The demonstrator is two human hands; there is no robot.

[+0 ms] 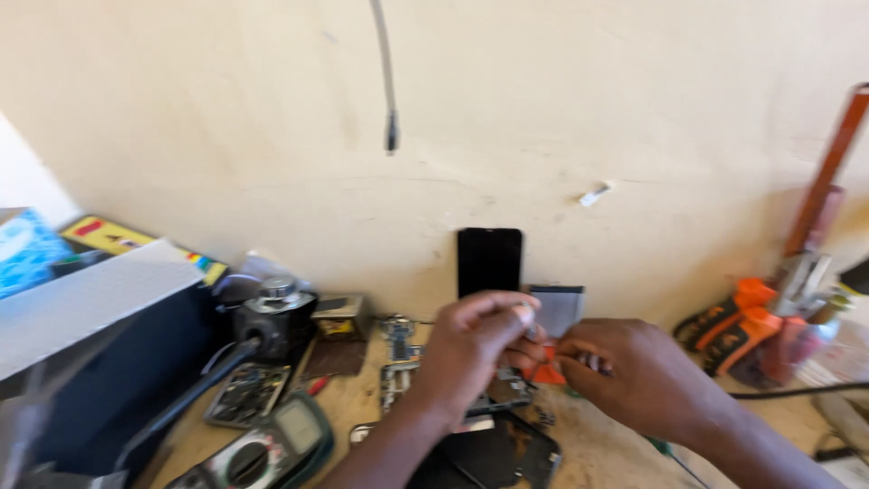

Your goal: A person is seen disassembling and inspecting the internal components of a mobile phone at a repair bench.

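Black phone shell (pixel 493 457) (opened), hands above.

Both hands meet over the middle of the counter (pixel 597 453): left hand (pixel 471 349) curled, pinching something small and pale I can't make out, right hand (pixel 634 376) just beside it with fingertips touching. Under them lies an opened phone shell (pixel 507 457). A black phone screen (pixel 490 261) leans upright on the wall, a grey flat battery (pixel 557 310) just beside it. Multimeter (pixel 272 448) sits bottom left, orange tools (pixel 747 326) far right.

Small pale part (pixel 523 313) pinched above opened phone (pixel 493 453)
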